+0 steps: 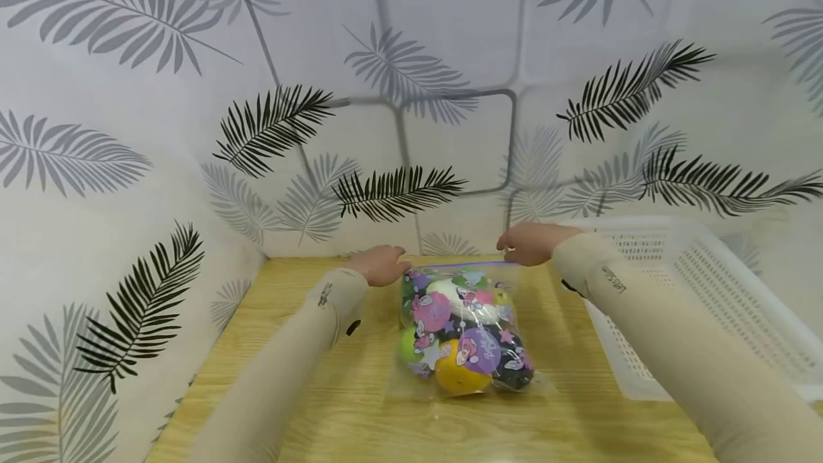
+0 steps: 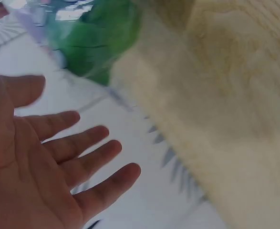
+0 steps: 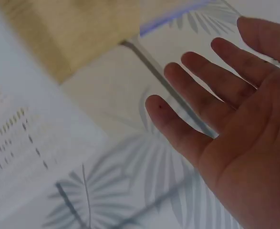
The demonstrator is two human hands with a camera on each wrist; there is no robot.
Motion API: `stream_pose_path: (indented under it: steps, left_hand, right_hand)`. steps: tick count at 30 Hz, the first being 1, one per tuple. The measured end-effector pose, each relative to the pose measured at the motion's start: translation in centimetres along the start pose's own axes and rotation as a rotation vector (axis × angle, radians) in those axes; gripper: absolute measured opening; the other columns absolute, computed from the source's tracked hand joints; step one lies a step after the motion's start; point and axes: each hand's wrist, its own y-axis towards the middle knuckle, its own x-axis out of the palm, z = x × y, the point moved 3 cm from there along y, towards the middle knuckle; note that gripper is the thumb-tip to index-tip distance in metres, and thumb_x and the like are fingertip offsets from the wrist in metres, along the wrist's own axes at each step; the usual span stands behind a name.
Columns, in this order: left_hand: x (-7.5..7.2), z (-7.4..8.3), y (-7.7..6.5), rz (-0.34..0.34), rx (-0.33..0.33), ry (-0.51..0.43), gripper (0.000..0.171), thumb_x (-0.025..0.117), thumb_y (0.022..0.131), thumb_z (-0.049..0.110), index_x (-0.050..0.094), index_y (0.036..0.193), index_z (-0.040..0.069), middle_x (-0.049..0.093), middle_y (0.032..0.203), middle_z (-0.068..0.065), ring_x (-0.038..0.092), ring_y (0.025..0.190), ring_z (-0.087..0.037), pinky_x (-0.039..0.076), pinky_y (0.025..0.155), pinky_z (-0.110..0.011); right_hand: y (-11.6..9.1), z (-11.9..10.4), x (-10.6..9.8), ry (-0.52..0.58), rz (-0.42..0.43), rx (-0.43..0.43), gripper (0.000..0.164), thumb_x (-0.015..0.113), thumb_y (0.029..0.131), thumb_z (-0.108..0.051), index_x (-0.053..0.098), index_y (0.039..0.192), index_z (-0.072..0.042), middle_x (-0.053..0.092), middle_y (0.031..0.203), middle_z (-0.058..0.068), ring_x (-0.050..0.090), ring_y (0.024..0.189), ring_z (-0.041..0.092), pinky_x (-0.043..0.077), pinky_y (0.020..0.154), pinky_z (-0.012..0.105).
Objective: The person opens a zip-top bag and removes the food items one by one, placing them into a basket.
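Observation:
A clear zip bag (image 1: 485, 306) printed with pink and purple cartoon figures lies on the wooden table, its purple zip strip (image 1: 463, 264) along the far edge. Inside show an orange round fruit (image 1: 459, 379), a green round thing (image 1: 408, 346), and white and dark things partly covered by the print. My left hand (image 1: 378, 265) is at the bag's far left corner; the left wrist view shows its fingers (image 2: 89, 164) spread and holding nothing. Over the far right corner is my right hand (image 1: 534, 243), its fingers (image 3: 206, 90) extended and the palm bare in the right wrist view.
To the right stands a white slotted plastic basket (image 1: 633, 224), partly behind my right forearm. A pale leaf-patterned cloth (image 1: 424, 141) hangs behind and to the left of the table (image 1: 334, 406).

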Motion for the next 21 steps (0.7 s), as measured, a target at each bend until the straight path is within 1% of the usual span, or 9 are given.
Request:
stream_pose_path:
  steps: [4, 6, 8, 10, 14, 17, 19, 21]
  left_hand:
    - [1.0, -0.8, 1.0, -0.016, -0.032, -0.036, 0.049, 0.03, 0.104, 0.031, 0.037, 0.145, 0.006, 0.041, 0.145, -0.012, 0.035, 0.128, -0.028, 0.031, 0.108, -0.046]
    - [1.5, -1.1, 1.4, -0.012, -0.027, -0.069, 0.046, 0.03, 0.104, 0.027, 0.041, 0.143, 0.005, 0.044, 0.143, -0.013, 0.038, 0.127, -0.028, 0.033, 0.107, -0.045]
    - [2.0, -1.3, 1.7, 0.0, -0.011, -0.121, 0.043, 0.032, 0.104, 0.024, 0.047, 0.139, 0.003, 0.048, 0.139, -0.014, 0.042, 0.123, -0.028, 0.037, 0.103, -0.046]
    - [2.3, -1.6, 1.9, 0.014, 0.0, -0.169, 0.042, 0.034, 0.104, 0.024, 0.051, 0.135, 0.002, 0.052, 0.135, -0.015, 0.046, 0.12, -0.029, 0.041, 0.1, -0.047]
    - [2.6, -2.2, 2.1, 0.072, 0.019, -0.262, 0.036, 0.043, 0.102, 0.02, 0.057, 0.128, 0.0, 0.057, 0.128, -0.016, 0.052, 0.112, -0.027, 0.048, 0.092, -0.045]
    - [2.4, -2.5, 2.0, 0.122, 0.025, -0.321, 0.03, 0.048, 0.099, 0.012, 0.061, 0.122, -0.001, 0.062, 0.119, -0.016, 0.059, 0.097, -0.023, 0.054, 0.081, -0.041]
    - [2.2, -2.4, 1.6, 0.154, 0.024, -0.356, 0.028, 0.047, 0.098, 0.008, 0.063, 0.118, -0.001, 0.064, 0.115, -0.016, 0.059, 0.087, -0.02, 0.054, 0.072, -0.038]
    - [1.8, -2.3, 1.1, 0.189, 0.03, -0.395, 0.026, 0.045, 0.098, 0.005, 0.065, 0.115, -0.001, 0.064, 0.11, -0.015, 0.057, 0.077, -0.018, 0.052, 0.066, -0.036]
  right_hand:
    - [3.2, -0.5, 1.8, 0.036, -0.04, 0.03, 0.04, 0.04, 0.101, -0.01, 0.043, 0.14, -0.001, 0.045, 0.14, 0.02, 0.041, 0.123, 0.034, 0.038, 0.101, 0.051]
    - [4.4, -0.6, 2.8, 0.045, -0.057, 0.047, 0.041, 0.037, 0.101, -0.007, 0.042, 0.141, -0.001, 0.044, 0.141, 0.02, 0.039, 0.124, 0.034, 0.036, 0.103, 0.051]
    - [5.2, -0.5, 3.7, 0.034, -0.06, 0.048, 0.039, 0.037, 0.1, -0.005, 0.047, 0.137, 0.001, 0.047, 0.138, 0.02, 0.041, 0.123, 0.034, 0.037, 0.103, 0.049]
    - [5.7, -0.3, 4.2, 0.01, -0.043, 0.038, 0.036, 0.04, 0.099, -0.006, 0.053, 0.132, 0.001, 0.052, 0.133, 0.019, 0.045, 0.119, 0.033, 0.041, 0.1, 0.048]
    - [5.5, -0.2, 3.9, -0.024, 0.025, -0.01, 0.026, 0.051, 0.096, -0.009, 0.063, 0.117, 0.001, 0.062, 0.117, 0.017, 0.055, 0.106, 0.031, 0.049, 0.09, 0.046]
    - [4.8, -0.5, 3.1, -0.045, 0.077, -0.05, 0.019, 0.054, 0.095, -0.01, 0.066, 0.107, -0.001, 0.066, 0.105, 0.013, 0.059, 0.095, 0.027, 0.052, 0.082, 0.045]
    - [4.0, -0.9, 2.5, -0.049, 0.115, -0.068, 0.015, 0.055, 0.095, -0.01, 0.067, 0.102, -0.003, 0.067, 0.099, 0.01, 0.06, 0.089, 0.024, 0.053, 0.078, 0.044]
    - [3.1, -1.3, 1.8, -0.043, 0.164, -0.079, 0.013, 0.055, 0.094, -0.011, 0.067, 0.098, -0.006, 0.068, 0.094, 0.007, 0.06, 0.084, 0.02, 0.054, 0.075, 0.042]
